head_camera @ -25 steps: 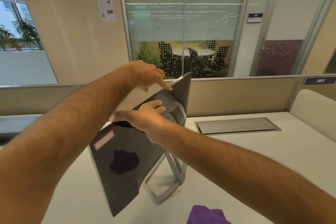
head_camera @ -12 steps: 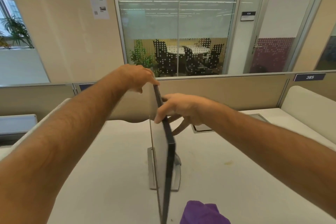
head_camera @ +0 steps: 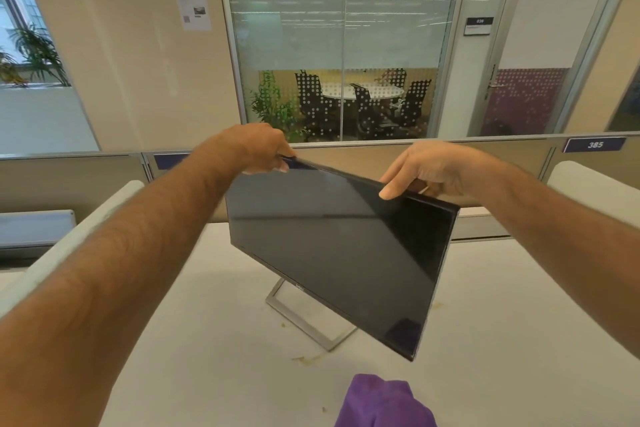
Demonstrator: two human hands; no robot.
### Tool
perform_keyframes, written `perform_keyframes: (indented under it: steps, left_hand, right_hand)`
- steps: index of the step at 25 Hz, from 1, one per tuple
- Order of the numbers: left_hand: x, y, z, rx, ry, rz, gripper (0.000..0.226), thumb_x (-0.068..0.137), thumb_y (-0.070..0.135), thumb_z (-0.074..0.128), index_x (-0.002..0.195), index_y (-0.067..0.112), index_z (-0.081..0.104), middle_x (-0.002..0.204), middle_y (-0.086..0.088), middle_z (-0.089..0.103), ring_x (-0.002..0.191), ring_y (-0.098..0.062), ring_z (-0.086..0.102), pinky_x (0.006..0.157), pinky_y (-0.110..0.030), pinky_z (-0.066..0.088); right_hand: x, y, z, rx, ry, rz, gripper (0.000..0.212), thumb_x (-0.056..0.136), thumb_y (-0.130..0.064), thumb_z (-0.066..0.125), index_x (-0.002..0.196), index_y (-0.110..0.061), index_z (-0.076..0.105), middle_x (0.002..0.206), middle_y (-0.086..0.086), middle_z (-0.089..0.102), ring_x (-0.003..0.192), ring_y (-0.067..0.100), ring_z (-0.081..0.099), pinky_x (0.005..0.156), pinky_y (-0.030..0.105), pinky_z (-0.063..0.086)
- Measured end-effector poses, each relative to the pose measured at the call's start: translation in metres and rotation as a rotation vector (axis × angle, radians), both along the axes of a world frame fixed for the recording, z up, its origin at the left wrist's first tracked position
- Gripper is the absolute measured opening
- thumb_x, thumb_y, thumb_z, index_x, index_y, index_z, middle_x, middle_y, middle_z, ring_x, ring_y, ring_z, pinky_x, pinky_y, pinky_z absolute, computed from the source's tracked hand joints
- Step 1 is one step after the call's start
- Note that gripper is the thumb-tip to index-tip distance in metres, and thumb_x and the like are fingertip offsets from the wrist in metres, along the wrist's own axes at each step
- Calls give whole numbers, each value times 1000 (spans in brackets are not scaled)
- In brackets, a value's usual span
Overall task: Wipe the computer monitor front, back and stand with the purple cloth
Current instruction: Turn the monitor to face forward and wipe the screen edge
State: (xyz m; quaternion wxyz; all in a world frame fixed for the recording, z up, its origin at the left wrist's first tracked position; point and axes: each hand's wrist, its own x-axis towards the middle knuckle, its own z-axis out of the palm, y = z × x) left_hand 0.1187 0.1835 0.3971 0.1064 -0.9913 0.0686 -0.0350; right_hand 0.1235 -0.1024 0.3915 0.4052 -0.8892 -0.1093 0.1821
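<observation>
A black flat monitor [head_camera: 341,246] stands on the white desk with its dark screen turned toward me and skewed, the right side nearer. Its silver frame stand [head_camera: 304,319] shows under the lower edge. My left hand [head_camera: 258,149] grips the top left corner of the monitor. My right hand [head_camera: 420,172] grips the top edge further right, thumb on the screen side. The purple cloth [head_camera: 382,404] lies crumpled on the desk at the bottom of the view, in front of the monitor, touched by neither hand.
The white desk [head_camera: 194,340] has small crumbs and stains near the stand. A beige partition [head_camera: 69,180] with a "385" label runs behind the desk. White chair backs rise at the left and right. Glass walls stand beyond.
The monitor has turned on the desk from back-facing, through edge-on, to screen-facing. Both hands stayed on its top edge and moved apart.
</observation>
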Motion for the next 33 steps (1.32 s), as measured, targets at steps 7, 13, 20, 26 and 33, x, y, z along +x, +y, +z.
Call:
perform_keyframes:
  steps: [7, 13, 20, 26, 33]
  left_hand:
    - [-2, -4, -4, -57, -143, 5, 25, 95, 32, 60, 115, 23, 73, 100, -3, 71, 85, -21, 57, 76, -34, 48]
    - [-6, -16, -6, -135, -198, 1, 26, 91, 32, 66, 112, 18, 74, 102, -3, 73, 86, -19, 59, 84, -37, 52]
    - [-3, -26, -9, -153, -259, 23, 25, 88, 31, 70, 108, 17, 75, 99, -2, 73, 87, -19, 59, 83, -36, 51]
    - [-2, -29, -13, -187, -282, 47, 27, 87, 31, 71, 109, 16, 75, 100, -3, 73, 91, -22, 63, 85, -37, 53]
    - [-8, -32, -16, -199, -307, 84, 28, 88, 34, 70, 111, 18, 75, 104, -3, 73, 93, -22, 63, 89, -39, 53]
  right_hand:
    - [30, -13, 10, -241, -263, 38, 15, 79, -13, 81, 92, -19, 80, 99, 0, 72, 95, 21, 60, 74, 34, 46]
    - [57, -20, -3, -472, -678, 85, 29, 86, -19, 75, 115, -17, 73, 114, 0, 72, 98, 16, 60, 87, 28, 44]
    - [70, -22, -14, -527, -805, 70, 31, 91, -18, 69, 122, -18, 70, 120, 5, 69, 109, 25, 59, 95, 36, 45]
    - [77, -24, -19, -508, -821, 42, 31, 91, -20, 68, 122, -19, 70, 120, 6, 68, 107, 26, 59, 95, 38, 46]
    - [74, -27, -23, -539, -840, 59, 32, 94, -22, 65, 125, -20, 67, 124, 7, 66, 111, 28, 59, 98, 40, 46]
